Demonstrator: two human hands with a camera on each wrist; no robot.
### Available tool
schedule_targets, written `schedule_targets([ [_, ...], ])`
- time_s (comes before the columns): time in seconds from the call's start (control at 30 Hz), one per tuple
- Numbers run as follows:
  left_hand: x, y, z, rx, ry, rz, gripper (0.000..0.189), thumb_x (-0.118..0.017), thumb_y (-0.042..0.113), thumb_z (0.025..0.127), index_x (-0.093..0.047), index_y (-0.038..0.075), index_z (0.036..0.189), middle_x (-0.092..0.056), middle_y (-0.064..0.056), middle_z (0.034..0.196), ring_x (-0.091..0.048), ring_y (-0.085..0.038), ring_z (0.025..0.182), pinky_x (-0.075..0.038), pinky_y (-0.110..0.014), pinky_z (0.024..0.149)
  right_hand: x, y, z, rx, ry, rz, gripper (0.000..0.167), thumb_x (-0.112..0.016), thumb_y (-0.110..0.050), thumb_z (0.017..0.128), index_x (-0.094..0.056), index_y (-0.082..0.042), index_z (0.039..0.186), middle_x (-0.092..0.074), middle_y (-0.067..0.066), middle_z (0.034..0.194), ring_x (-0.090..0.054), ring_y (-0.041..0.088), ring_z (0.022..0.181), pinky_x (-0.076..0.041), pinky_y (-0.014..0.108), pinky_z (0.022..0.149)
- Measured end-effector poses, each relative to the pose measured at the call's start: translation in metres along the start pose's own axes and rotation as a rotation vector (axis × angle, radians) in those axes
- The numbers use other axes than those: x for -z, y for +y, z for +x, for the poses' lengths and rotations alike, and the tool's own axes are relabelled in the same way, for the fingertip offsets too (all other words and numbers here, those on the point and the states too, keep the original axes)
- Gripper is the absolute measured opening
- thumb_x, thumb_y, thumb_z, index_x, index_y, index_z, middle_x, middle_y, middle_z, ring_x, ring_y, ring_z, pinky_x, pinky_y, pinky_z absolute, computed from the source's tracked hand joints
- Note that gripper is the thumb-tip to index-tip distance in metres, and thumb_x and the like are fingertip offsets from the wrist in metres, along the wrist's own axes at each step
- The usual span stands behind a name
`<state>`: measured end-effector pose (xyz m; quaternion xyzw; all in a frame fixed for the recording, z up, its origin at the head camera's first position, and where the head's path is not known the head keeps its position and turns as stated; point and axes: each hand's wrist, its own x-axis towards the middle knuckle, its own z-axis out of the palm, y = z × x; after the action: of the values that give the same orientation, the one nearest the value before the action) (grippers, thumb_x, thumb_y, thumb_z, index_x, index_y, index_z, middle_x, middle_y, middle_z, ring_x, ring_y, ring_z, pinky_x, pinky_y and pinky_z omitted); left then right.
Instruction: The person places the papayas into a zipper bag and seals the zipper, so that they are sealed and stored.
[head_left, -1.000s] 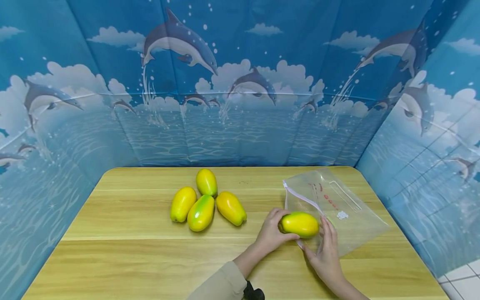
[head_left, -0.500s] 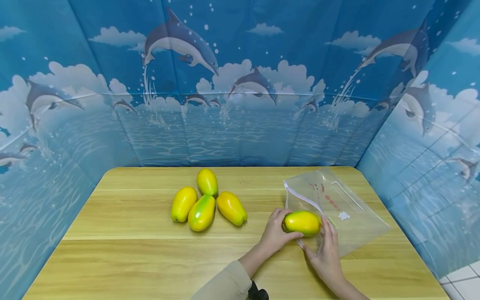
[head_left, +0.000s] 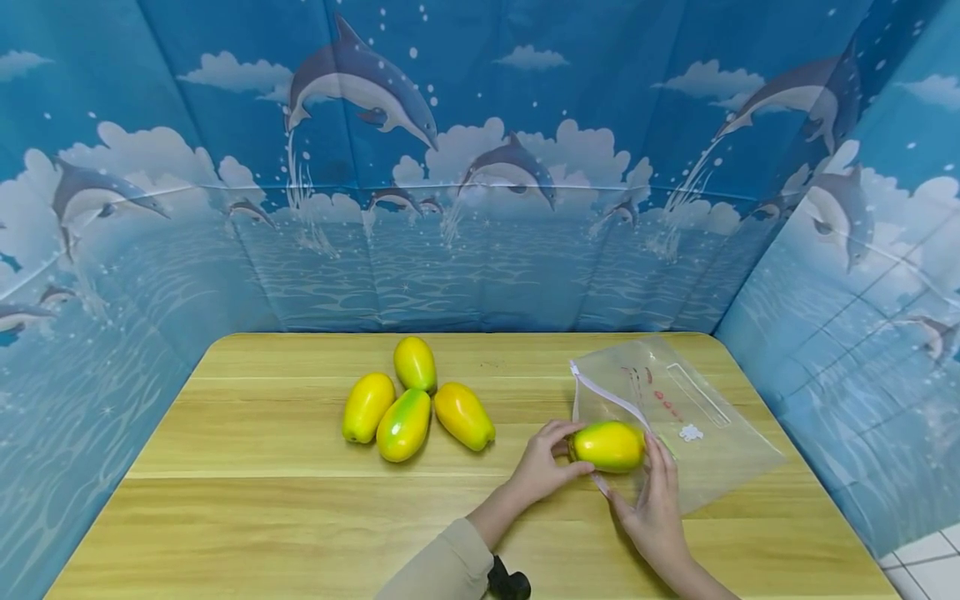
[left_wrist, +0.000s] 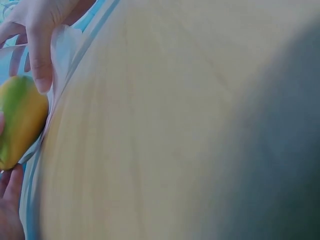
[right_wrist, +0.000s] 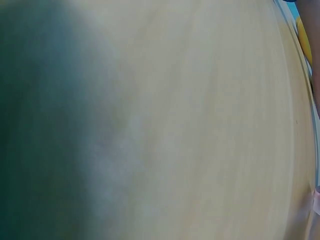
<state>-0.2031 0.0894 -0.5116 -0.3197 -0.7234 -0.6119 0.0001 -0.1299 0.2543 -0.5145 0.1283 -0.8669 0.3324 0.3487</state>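
A yellow-green papaya (head_left: 609,446) lies on its side at the mouth of a clear zip bag (head_left: 720,467), partly inside it. My left hand (head_left: 542,465) holds the papaya's left end between thumb and fingers. At the bag's opening, my right hand (head_left: 651,504) grips the edge, with the thumb low and the fingers near the papaya's right end. In the left wrist view, the papaya (left_wrist: 22,117) shows at the left edge with film around it. The right wrist view catches mostly blurred tabletop.
Several more papayas (head_left: 403,425) sit in a cluster left of centre on the wooden table (head_left: 262,533). A dolphin-print curtain (head_left: 480,250) stands behind the table and along its sides. Something black (head_left: 510,582) shows by the left sleeve.
The papaya has shifted slightly right, further into the bag's mouth. My left hand moved right with it, then drew back a little toward its end. My right hand stays nearly in place.
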Motion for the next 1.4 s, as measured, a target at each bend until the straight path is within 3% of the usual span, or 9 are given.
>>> schedule_targets([
  [0.2,0.004,0.020,0.000,0.001,0.038,-0.034,0.048,-0.073,0.001,0.073,-0.054,-0.008,0.117,-0.055,-0.022,0.114,-0.058,-0.030,0.100,-0.053,-0.029,0.081,0.001,-0.001,0.000,0.006,-0.002,0.000,0.117,-0.078,0.026,0.037,-0.023,0.009,0.138,-0.028,0.030,0.134,-0.018,0.006,0.130,-0.014,0.012,0.108],
  [0.3,0.001,0.014,0.001,0.005,0.048,-0.032,0.048,-0.074,0.001,0.073,-0.055,-0.007,0.117,-0.056,-0.022,0.114,-0.058,-0.029,0.099,-0.053,-0.028,0.080,0.001,-0.001,0.001,0.019,-0.004,0.008,0.118,-0.079,0.026,0.036,-0.022,0.009,0.139,-0.027,0.030,0.135,-0.017,0.006,0.131,-0.014,0.011,0.108],
  [0.47,-0.008,-0.006,0.004,0.015,0.060,-0.007,0.049,-0.075,0.006,0.073,-0.057,-0.002,0.117,-0.057,-0.015,0.114,-0.059,-0.018,0.099,-0.052,-0.019,0.079,0.001,-0.002,0.001,0.056,-0.007,0.033,0.117,-0.078,0.027,0.036,-0.022,0.010,0.138,-0.024,0.030,0.136,-0.016,0.009,0.132,-0.016,0.010,0.107],
  [0.57,-0.010,-0.012,0.006,0.018,0.057,-0.006,0.048,-0.075,0.007,0.074,-0.057,0.000,0.117,-0.058,-0.012,0.114,-0.058,-0.013,0.099,-0.051,-0.016,0.079,0.001,-0.002,0.002,0.059,-0.012,0.041,0.116,-0.077,0.028,0.037,-0.022,0.011,0.138,-0.023,0.030,0.136,-0.015,0.010,0.133,-0.016,0.010,0.107],
  [1.07,-0.015,-0.009,0.012,0.051,0.045,-0.013,0.047,-0.074,0.009,0.075,-0.056,0.000,0.118,-0.058,-0.012,0.114,-0.058,-0.012,0.099,-0.050,-0.016,0.080,0.001,-0.002,0.000,0.024,-0.042,0.052,0.108,-0.076,0.025,0.045,-0.021,0.012,0.137,-0.023,0.030,0.137,-0.012,0.016,0.135,-0.016,0.011,0.107],
  [1.27,-0.020,-0.009,0.017,0.057,0.047,0.008,0.047,-0.074,0.010,0.075,-0.057,0.001,0.118,-0.058,-0.011,0.115,-0.059,-0.012,0.098,-0.049,-0.014,0.079,0.001,-0.002,-0.001,0.037,-0.052,0.063,0.107,-0.074,0.023,0.047,-0.019,0.013,0.138,-0.021,0.031,0.139,-0.011,0.034,0.135,-0.011,0.016,0.110],
  [1.4,-0.022,-0.009,0.019,0.046,0.054,0.012,0.047,-0.074,0.010,0.075,-0.057,0.000,0.117,-0.058,-0.011,0.113,-0.060,-0.015,0.096,-0.050,-0.015,0.078,0.002,-0.002,-0.001,0.043,-0.051,0.059,0.106,-0.073,0.022,0.047,-0.019,0.012,0.138,-0.022,0.031,0.138,-0.012,0.036,0.134,-0.010,0.018,0.111],
])
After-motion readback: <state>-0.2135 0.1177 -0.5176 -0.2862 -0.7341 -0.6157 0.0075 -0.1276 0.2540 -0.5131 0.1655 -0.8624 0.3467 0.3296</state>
